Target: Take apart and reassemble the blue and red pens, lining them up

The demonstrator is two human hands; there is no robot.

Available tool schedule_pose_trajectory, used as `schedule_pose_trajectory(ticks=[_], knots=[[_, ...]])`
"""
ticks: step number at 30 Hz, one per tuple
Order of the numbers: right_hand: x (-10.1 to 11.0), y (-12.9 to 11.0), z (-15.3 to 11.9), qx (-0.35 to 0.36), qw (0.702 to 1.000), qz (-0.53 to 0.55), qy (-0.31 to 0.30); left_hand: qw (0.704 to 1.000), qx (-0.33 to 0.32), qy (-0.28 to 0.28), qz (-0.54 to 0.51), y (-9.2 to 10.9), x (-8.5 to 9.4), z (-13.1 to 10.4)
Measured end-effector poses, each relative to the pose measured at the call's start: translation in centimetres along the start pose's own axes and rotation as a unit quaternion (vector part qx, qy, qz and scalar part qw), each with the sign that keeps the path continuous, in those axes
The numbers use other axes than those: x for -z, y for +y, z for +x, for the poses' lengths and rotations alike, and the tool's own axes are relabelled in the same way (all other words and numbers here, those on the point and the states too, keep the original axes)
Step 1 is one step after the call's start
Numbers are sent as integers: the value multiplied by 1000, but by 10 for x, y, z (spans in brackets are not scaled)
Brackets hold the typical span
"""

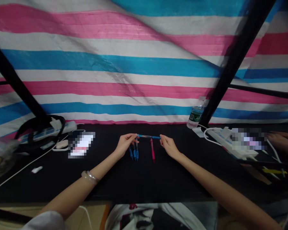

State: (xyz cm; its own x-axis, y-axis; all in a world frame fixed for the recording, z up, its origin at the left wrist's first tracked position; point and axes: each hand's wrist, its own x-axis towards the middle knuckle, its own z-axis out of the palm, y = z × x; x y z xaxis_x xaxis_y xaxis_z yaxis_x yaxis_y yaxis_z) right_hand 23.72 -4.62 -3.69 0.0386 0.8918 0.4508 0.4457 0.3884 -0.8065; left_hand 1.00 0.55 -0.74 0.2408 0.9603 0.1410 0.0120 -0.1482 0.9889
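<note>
A blue pen [147,136] is stretched level between my two hands, above the black table. Its left end is pinched in the fingers of my left hand [126,142], and my right hand [168,144] pinches its right end. Several blue pens [135,154] lie side by side on the table just right of my left hand, their upper ends partly hidden behind its fingers. One pink pen [153,151] lies by itself between the hands, its top close under the held pen.
A water bottle [196,114] stands at the back right. Power strips [237,145] with cables lie on both sides, a lit phone [81,145] and a white earbud [36,169] at left. Another person's hand [282,140] shows at the far right.
</note>
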Motion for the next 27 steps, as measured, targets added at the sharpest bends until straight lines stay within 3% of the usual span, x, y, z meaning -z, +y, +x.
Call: schedule_pose_trajectory(ticks=[10,21,27], knots=[[-5,1,0,-80,990,101,-54,999,7,-7,-37,-2,0,1],[4,-7,-2,-1,1000,-11,-21,999,25,16,-44,-4,2,1],[3,-4,0,25,999,-30,-20,999,13,1,-44,-3,0,-1]])
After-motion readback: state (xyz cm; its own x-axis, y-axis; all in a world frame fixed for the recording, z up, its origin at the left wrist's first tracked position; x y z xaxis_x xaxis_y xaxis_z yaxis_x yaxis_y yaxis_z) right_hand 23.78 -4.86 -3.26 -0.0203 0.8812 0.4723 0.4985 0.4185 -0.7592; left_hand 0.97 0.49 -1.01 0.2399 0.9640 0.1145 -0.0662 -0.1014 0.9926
